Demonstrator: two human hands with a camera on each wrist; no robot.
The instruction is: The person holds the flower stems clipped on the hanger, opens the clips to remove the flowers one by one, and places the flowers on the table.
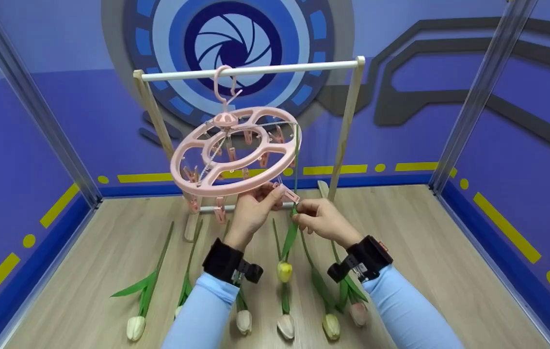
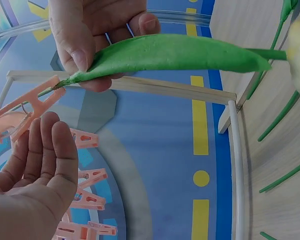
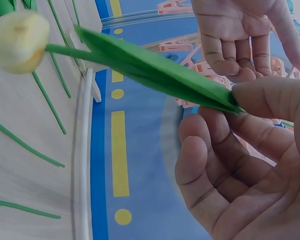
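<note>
The right hand (image 1: 321, 220) pinches the stem of a yellow tulip (image 1: 284, 270) hanging head-down below the round pink clip hanger (image 1: 236, 150), while the left hand (image 1: 250, 213) squeezes one clip (image 1: 288, 195) beside the stem end

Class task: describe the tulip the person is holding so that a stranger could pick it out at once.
Find the pink round peg hanger on the wooden rail. Below its front rim, the right hand pinches a yellow tulip hanging bloom-down. Its neighbours all lie flat on the floor.
</note>
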